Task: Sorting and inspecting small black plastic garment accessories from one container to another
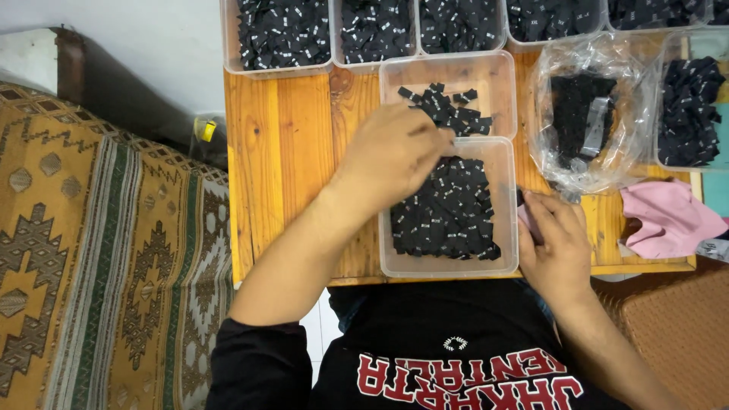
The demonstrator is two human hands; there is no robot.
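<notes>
My left hand hovers over the near clear plastic tub, its fingers pinched on a small black fabric label at the tub's far rim. That tub holds a heap of black labels. Behind it a second clear tub holds fewer black labels. My right hand rests on the wooden table just right of the near tub, fingers curled over something small and dark that I cannot make out.
Several clear tubs full of black labels line the table's far edge. A crumpled clear bag with black labels lies at right, a pink cloth beside it. A patterned rug covers the floor at left.
</notes>
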